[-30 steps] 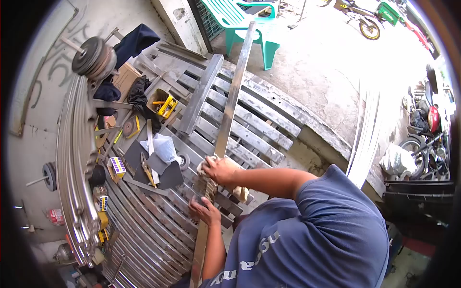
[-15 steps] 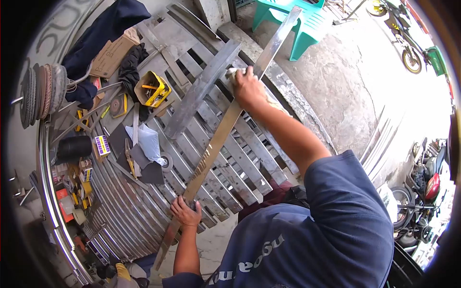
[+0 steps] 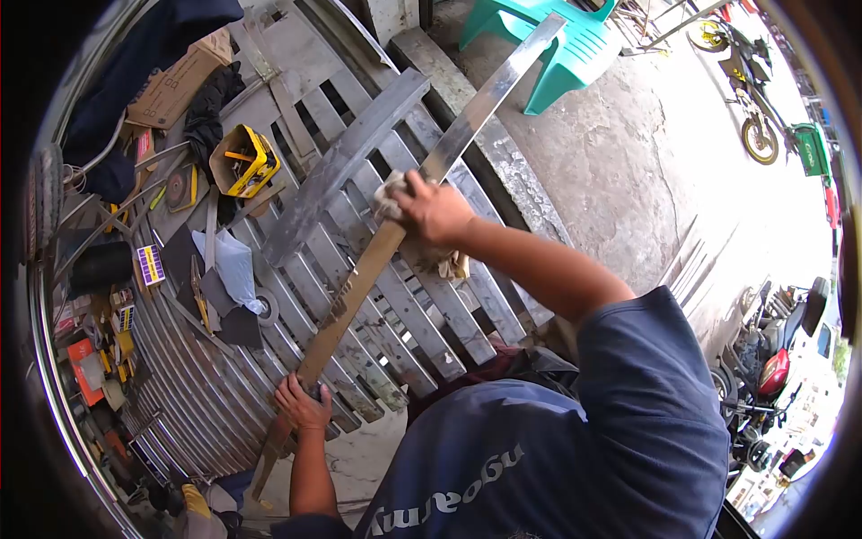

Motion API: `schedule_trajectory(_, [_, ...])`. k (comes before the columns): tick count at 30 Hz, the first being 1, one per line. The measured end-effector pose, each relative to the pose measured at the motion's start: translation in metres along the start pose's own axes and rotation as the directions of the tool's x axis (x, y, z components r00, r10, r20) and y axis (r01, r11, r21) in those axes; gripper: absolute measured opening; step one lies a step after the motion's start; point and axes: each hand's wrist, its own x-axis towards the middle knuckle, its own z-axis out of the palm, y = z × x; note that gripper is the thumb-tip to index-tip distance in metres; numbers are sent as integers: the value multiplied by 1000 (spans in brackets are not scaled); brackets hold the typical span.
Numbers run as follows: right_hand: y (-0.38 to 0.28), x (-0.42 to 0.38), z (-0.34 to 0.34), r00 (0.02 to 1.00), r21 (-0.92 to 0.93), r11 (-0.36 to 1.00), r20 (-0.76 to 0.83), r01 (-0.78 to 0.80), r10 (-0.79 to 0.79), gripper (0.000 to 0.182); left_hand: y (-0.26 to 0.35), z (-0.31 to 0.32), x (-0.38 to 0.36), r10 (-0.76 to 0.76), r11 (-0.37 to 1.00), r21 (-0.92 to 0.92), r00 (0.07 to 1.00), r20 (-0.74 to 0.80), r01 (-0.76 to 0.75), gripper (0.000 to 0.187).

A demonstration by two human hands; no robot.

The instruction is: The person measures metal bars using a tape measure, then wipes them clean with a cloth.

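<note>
A long rectangular metal bar (image 3: 350, 292) slants across the slatted metal bench (image 3: 422, 310). Its far part looks shiny and wiped, while the nearer part is dull brown with streaks. My right hand (image 3: 435, 211) presses a crumpled pale rag (image 3: 391, 195) against the bar around its middle, and a loose end of the cloth hangs below the wrist. Lower down, my left hand (image 3: 303, 404) grips the bar near its close end, fingers over one edge and thumb on the other. Next to the bar lies a wider grey metal piece (image 3: 346, 166).
A yellow container (image 3: 247, 162) of tools, a light-blue plastic bag (image 3: 237, 269) and a grinding disc (image 3: 182, 187) lie left on the bench. Many metal tubes (image 3: 189, 386) rest below them. A green plastic chair (image 3: 566, 63) stands beyond the bar's far end; motorcycles (image 3: 763, 377) are at right.
My right hand and the rag have slid down the bar towards my left hand, baring more of its shiny far part. My left hand keeps its hold. The whole view has shifted slightly.
</note>
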Motion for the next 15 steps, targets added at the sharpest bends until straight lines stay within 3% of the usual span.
schedule_trajectory(3, [75,21,-77,948,-93,943,-46,-318,315,56,0,-1,0,-12,1000,2,1000,28,12,77])
schedule_trajectory(7, [167,57,-93,854,-122,877,-324,-464,406,43,-2,1,1,-17,1000,7,998,57,16,80])
schedule_trajectory(9, [155,69,-80,805,-154,816,-338,-558,487,33,-2,3,-1,-36,999,1,998,60,36,80])
schedule_trajectory(10, [125,69,-79,765,-49,807,-359,-588,535,28,-3,3,-1,-59,998,-6,996,61,60,80])
schedule_trajectory(12, [67,56,-61,817,-55,841,-278,-538,504,40,-6,4,-2,-90,996,-12,993,80,91,79])
schedule_trajectory(15, [-21,6,-7,933,-71,938,-157,-338,324,62,-4,1,-1,-113,990,-67,988,105,121,76])
